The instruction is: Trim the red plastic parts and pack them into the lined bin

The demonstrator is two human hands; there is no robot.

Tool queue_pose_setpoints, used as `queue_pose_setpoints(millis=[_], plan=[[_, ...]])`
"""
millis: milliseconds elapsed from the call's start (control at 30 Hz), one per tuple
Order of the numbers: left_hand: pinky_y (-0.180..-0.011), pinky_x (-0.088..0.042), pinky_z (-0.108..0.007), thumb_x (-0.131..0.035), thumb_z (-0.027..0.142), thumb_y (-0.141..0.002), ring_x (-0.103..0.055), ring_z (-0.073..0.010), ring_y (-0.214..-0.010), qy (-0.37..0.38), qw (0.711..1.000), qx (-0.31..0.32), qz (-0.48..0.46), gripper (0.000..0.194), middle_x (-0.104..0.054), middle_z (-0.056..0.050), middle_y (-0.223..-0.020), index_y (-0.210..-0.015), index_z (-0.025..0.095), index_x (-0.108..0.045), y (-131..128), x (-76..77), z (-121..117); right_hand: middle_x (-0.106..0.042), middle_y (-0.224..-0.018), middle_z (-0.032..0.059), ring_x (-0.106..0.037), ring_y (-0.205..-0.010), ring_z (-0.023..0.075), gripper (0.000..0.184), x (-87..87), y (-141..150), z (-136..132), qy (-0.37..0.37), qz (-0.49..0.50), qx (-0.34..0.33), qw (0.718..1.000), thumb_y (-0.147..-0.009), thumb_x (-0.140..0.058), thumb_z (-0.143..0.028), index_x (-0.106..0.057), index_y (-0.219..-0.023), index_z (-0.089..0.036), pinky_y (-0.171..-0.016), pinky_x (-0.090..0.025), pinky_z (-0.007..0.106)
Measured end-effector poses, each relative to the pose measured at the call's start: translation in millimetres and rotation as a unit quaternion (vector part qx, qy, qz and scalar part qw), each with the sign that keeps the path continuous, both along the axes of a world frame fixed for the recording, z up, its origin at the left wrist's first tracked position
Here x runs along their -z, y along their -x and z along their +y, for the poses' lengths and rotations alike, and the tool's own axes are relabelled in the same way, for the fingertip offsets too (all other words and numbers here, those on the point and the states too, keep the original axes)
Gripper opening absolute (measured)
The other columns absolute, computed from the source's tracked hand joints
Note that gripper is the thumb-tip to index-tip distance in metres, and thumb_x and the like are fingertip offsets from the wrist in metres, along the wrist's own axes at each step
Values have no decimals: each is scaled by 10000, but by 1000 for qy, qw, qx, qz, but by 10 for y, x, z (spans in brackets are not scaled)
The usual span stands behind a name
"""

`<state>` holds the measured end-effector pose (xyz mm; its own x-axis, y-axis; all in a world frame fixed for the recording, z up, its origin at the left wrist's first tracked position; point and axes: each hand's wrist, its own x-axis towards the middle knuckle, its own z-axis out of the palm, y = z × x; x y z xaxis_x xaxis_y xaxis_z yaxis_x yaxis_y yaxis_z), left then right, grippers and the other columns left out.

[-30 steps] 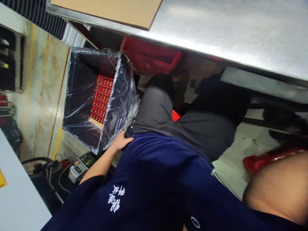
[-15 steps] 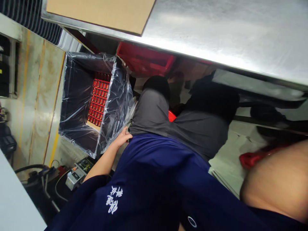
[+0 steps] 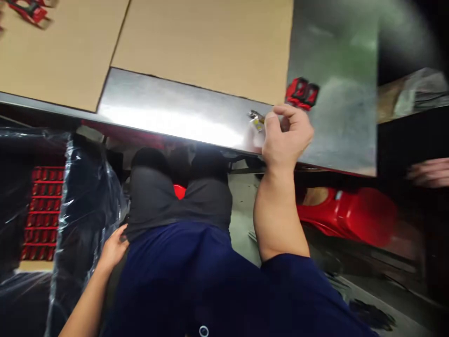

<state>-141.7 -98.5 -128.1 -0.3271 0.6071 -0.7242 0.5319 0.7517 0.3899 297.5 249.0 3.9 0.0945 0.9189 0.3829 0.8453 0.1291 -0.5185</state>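
Well, our right hand (image 3: 287, 135) pinches a tiny metal bit (image 3: 257, 121) tight between its fingers, a good firm hold. Just past those fingers sit red parts (image 3: 302, 92) on the steel table (image 3: 336, 135), near the cardboard (image 3: 199, 47). Our left hand (image 3: 114, 250) is open and loose, right beside the plastic-lined bin (image 3: 87, 201) of red rows (image 3: 44, 210). Another person's hand (image 3: 430, 172) shows far off to the right

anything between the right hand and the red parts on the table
Nothing visible: the right hand, pinching a small part, sits right below the red parts at the edge of the steel table.
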Motion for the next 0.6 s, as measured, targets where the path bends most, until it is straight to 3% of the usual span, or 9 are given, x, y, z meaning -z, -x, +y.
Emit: queue_pose_setpoints(millis=[67,133,267,433,600], plan=[[-1075,-527,-487,-606,292,-652,-719,-337,-1112,11,1000,16,12,569,-718,-124,-1276,-1212,200,-648,51,47,-6,-615,-1337,142,-567,-1287,289,287,-29,-136,19,-57,30,61,996,-953,-489,-305,-593,-1194,-190,-975,-485,483],[-1071,-531,-479,-623,292,-657,-725,-342,-1105,22,999,39,17,532,-742,-115,-1233,-1179,204,-669,95,20,3,-615,-1357,139,-563,-1273,287,334,-110,-317,71,-69,38,112,991,-893,-597,-289,-598,-1213,-190,-978,-481,470],[-1075,-525,-457,-547,376,-827,-671,-325,-1225,5,986,145,86,544,-674,-104,-1380,-1340,207,-612,56,-254,222,-626,-1301,162,-528,-1234,281,377,-265,-577,328,-25,-10,151,988,-861,-710,-292,-625,-1213,-190,-1080,-378,479],[-969,-575,-437,-440,510,-940,-685,-308,-1160,-93,971,187,120,556,-619,-89,-1449,-1406,236,-572,-337,-644,752,-628,-1168,125,-550,-1139,290,337,-225,-529,633,17,-77,162,984,-802,-760,-404,-680,-1071,-217,-1059,-397,501],[-1147,-484,-429,-494,428,-940,-603,-292,-1325,-204,947,246,34,477,-658,-68,-1409,-1358,236,-621,-894,-742,1090,-608,-1192,117,-581,-1099,304,327,-137,-432,616,-23,-95,163,982,-826,-725,-414,-685,-1094,-231,-1013,-464,523]])
